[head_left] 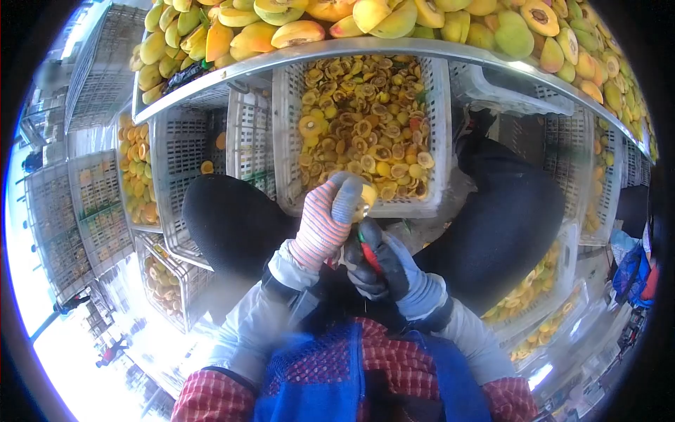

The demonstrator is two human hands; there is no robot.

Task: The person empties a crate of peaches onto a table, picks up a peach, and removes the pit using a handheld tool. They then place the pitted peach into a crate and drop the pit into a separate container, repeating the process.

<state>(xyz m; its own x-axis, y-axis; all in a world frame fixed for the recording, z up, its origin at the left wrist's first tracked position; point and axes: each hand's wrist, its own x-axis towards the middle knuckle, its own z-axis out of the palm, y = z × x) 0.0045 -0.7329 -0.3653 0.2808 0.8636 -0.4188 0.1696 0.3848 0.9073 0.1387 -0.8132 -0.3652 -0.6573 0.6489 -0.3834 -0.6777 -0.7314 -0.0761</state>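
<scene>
My left hand (325, 221), in a striped pink and grey glove, is closed round a yellow fruit (365, 202). Close below it on the right, my right hand (384, 267) wears a dark-palmed glove and grips a tool with a red handle (370, 257). The tool's working end is hidden near the fruit. Both hands are above my lap, just in front of a white crate (441, 141) full of small yellow-brown fruit pieces (365, 119).
A metal-edged table (394, 46) heaped with yellow, green and orange fruit (299, 33) crosses the top. More crates stand on both sides, including a grey one (184, 151) with few pieces. My knees flank the middle crate.
</scene>
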